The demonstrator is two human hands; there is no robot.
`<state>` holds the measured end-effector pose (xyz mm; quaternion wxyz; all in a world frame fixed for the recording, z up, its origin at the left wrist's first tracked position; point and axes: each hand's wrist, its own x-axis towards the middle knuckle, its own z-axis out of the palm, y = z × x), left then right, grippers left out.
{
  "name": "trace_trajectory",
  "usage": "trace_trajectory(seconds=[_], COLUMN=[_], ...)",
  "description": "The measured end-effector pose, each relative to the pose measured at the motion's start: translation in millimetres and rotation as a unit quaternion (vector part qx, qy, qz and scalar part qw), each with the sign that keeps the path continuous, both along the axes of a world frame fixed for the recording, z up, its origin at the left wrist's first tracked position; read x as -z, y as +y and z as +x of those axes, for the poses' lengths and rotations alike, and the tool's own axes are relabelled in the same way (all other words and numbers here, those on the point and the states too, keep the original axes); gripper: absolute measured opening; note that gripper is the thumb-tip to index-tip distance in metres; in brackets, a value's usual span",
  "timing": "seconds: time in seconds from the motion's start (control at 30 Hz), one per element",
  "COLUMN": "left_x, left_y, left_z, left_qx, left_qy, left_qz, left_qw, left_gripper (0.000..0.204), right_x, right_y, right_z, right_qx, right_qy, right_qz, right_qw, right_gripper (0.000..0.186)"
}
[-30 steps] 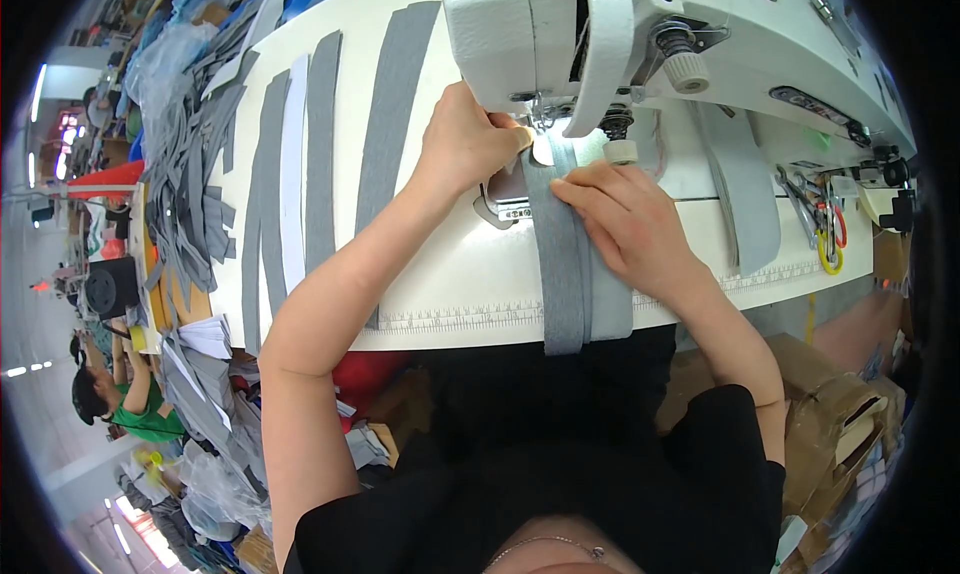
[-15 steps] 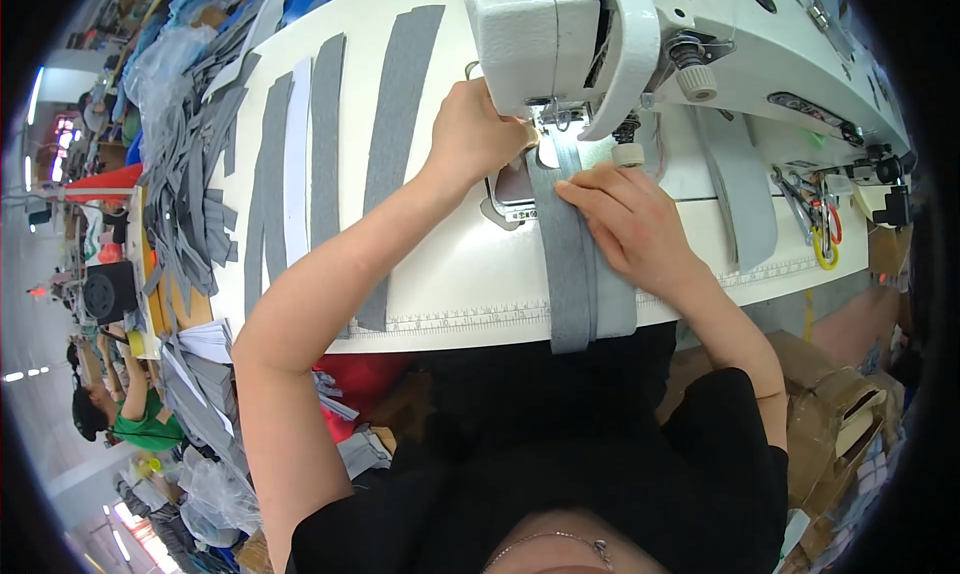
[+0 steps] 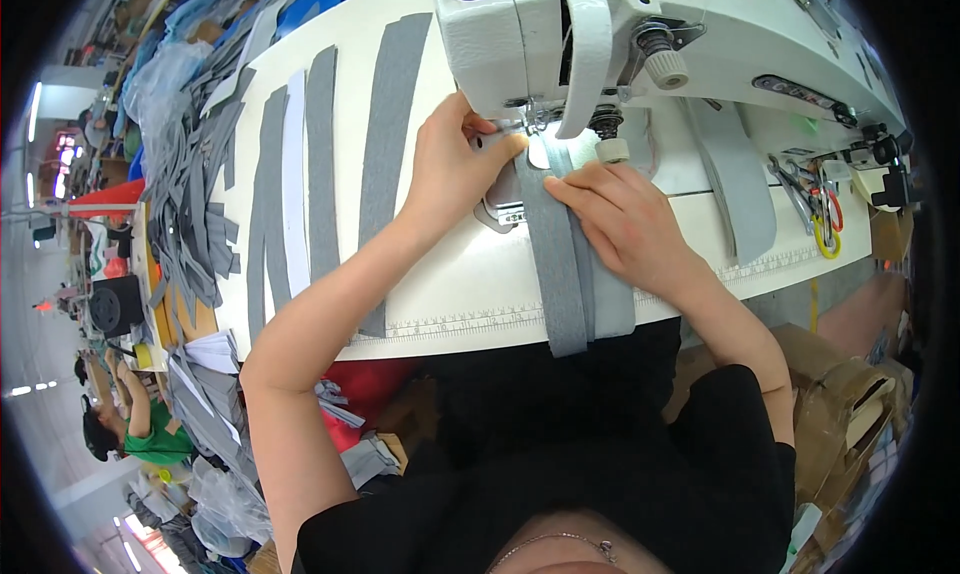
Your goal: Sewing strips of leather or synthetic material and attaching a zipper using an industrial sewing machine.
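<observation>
A white sewing machine has layered grey fabric strips running from beneath its presser foot down over the table's front edge. My left hand is just left of the needle area, fingers curled and thumb stretched to the strips' upper left edge; its fingertips are partly hidden. My right hand lies over the right side of the strips below the foot, fingers bent together, gripping them against the bed, its forefinger tip on the top layer.
Loose grey strips and a white strip lie on the white table. Grey scraps heap at left. Flat grey pieces and scissors are at right. A co-worker in green is at lower left, a cardboard box lower right.
My left hand shows slightly lower, its thumb now plainly reaching the strip edge. My right hand stays nearly in place. The whole view has shifted slightly.
</observation>
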<state>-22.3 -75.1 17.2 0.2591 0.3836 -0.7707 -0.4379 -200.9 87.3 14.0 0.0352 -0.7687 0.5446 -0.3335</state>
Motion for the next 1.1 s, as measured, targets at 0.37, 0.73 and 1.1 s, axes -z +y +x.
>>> trace_trajectory(seconds=[0.37, 0.73, 1.1], left_x=[5.2, 9.2, 7.3], left_y=[41.8, 34.8, 39.0], left_z=[17.4, 20.2, 18.2], left_qx=[0.043, 0.060, 0.044], left_qy=[0.027, 0.009, 0.011], left_qz=[-0.170, -0.147, -0.074], left_qw=[0.984, 0.987, 0.996], left_gripper=[0.016, 0.021, 0.023], right_x=[1.7, 1.8, 2.9], right_y=[-1.1, -1.5, -1.3], right_z=[-0.6, -0.9, -0.4], right_qx=[0.000, 0.001, -0.001], right_qy=[0.004, 0.004, 0.006], right_qz=[-0.006, 0.009, 0.002], right_qw=[1.000, 1.000, 1.000], right_gripper=[0.045, 0.045, 0.048])
